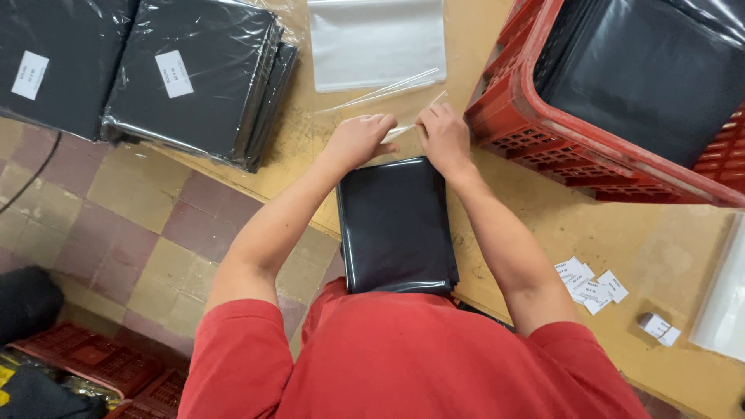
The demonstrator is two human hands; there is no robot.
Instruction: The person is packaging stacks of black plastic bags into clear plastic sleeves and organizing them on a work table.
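Observation:
A stack of black sheets (pixel 396 225) lies on the tan table (pixel 543 233) right in front of me, wrapped in a clear bag. My left hand (pixel 358 140) and my right hand (pixel 445 136) are both at the far end of the stack. Their fingers pinch the clear bag's open flap (pixel 403 128), which stretches between them. Thin folds of clear plastic run from my fingers towards the back of the table.
A pile of clear bags (pixel 376 39) lies at the back. Two bagged black stacks with white labels (pixel 194 74) sit at back left. A red crate (pixel 543 132) holding black sheets stands on the right. Loose white labels (pixel 590 283) and more clear plastic (pixel 722 295) lie at right. The tiled floor (pixel 132 217) is on the left.

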